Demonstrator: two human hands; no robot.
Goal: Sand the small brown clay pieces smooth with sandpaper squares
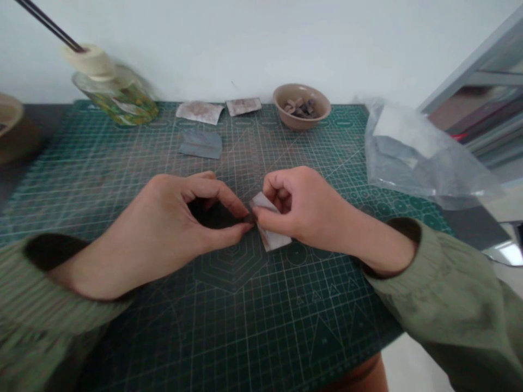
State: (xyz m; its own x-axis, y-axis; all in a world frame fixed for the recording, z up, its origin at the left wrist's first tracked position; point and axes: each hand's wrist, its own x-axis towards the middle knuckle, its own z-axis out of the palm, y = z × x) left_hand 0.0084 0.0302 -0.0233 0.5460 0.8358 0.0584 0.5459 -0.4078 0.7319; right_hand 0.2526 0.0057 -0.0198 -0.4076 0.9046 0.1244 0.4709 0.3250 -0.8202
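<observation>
My right hand pinches a folded piece of sandpaper, its pale back facing up, between thumb and fingers. The thumb and forefinger of my left hand close on a small dark brown piece, mostly covered by the fingertips, so its kind cannot be made out. The sandpaper's left edge touches this piece. Both hands meet just above the green cutting mat, near its middle.
Along the mat's back lie two dusty whitish sheets and a grey sandpaper sheet. A brown bowl holds several small chips. A reed diffuser bottle stands back left, another bowl beyond it, a clear plastic bag right.
</observation>
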